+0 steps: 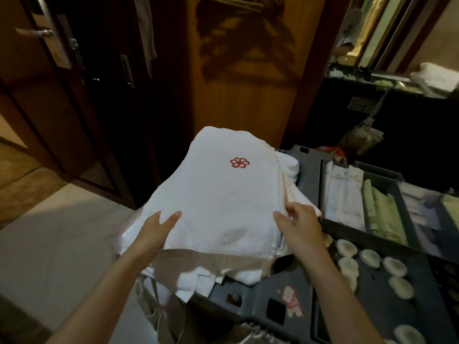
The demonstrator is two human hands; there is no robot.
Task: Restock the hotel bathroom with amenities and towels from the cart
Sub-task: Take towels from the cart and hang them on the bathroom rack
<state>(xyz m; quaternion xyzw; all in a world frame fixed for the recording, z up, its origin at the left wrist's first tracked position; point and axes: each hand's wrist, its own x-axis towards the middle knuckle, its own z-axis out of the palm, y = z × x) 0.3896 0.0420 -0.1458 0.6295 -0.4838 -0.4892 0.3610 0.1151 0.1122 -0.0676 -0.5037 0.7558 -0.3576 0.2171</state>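
1. Two hands hold one folded white towel [218, 194], which sits over the left end of the cart [273, 301], tilted with its far end raised. A red flower emblem [239, 163] faces up.
2. The left hand [154, 232] grips the near left edge. Its thumb lies on top and its fingers are hidden beneath the cloth.
3. The right hand [298, 224] pinches the near right edge where the folded layers show. Its thumb is on the top face, its forefinger lies along the side, and the other fingers are curled.
4. Directly under the towel lie more white towels [248, 274] and a beige cloth [211, 259]. I cannot tell whether the held towel is fully clear of them.
5. The step in hand looks like taking a fresh towel off the cart's stack, so the restocking seems to be at its towel stage.
6. The next move probably calls for lifting the towel level, so the fold does not slide open or drag the linen below. It then has to be carried to the dark counter [372, 81] at the right, where another folded towel [432, 75] rests.
7. To the right, the cart's trays hold round soaps [370, 258], green packets [382, 209] and white sachets [344, 194], probably the amenities that remain to be carried in.
8. A wooden door [49, 78] stands at the far left.
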